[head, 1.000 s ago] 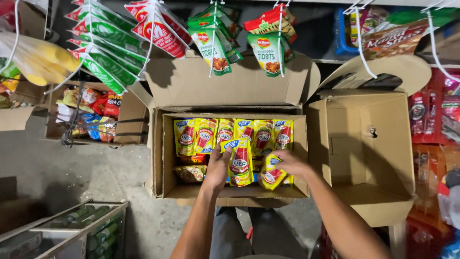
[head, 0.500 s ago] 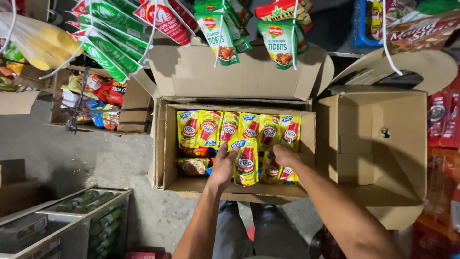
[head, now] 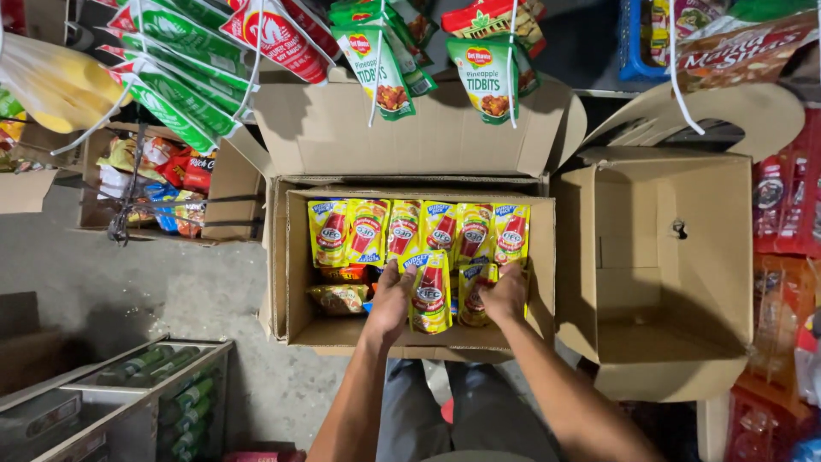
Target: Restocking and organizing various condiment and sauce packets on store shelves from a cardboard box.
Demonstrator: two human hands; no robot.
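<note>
Centre of the frame: our left hand [head: 392, 301] grips a yellow pouch [head: 430, 293], holding it upright inside the open box [head: 301, 329]. Our right hand [head: 506, 293] closes on a second pouch [head: 473, 293] just beside it. Behind both, a row of pouches [head: 419, 229] lines the far wall. An empty box [head: 658, 274] sits at right.
</note>
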